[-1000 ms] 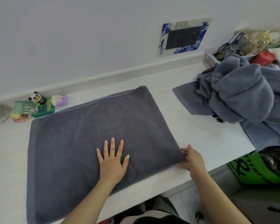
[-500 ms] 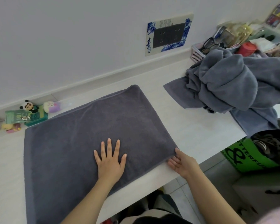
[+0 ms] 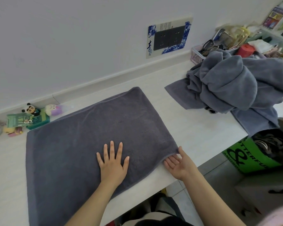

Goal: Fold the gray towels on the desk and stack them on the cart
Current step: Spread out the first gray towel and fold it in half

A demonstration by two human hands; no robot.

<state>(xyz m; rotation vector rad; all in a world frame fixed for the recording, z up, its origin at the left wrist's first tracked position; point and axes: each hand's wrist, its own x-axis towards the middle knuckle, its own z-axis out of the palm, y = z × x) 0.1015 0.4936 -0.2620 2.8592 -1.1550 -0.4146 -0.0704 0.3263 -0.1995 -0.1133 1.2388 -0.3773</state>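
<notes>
A dark gray towel (image 3: 82,144) lies flat on the white desk (image 3: 194,128), folded into a wide rectangle. My left hand (image 3: 112,163) presses flat on it near the front edge, fingers spread. My right hand (image 3: 178,163) is palm up at the towel's near right corner, fingertips slid under the lifted edge. A heap of crumpled gray towels (image 3: 232,88) sits on the right end of the desk, partly hanging over its edge. No cart is visible.
Small toys and a green box (image 3: 29,118) stand by the wall at the left. A pink basket (image 3: 197,54) of clutter sits behind the towel heap. A green bag (image 3: 252,157) stands on the floor beside the desk.
My right hand has turned palm up and slipped under the towel's right corner, lifting it slightly. My left hand stays pressed in place. The camera view shifted left.
</notes>
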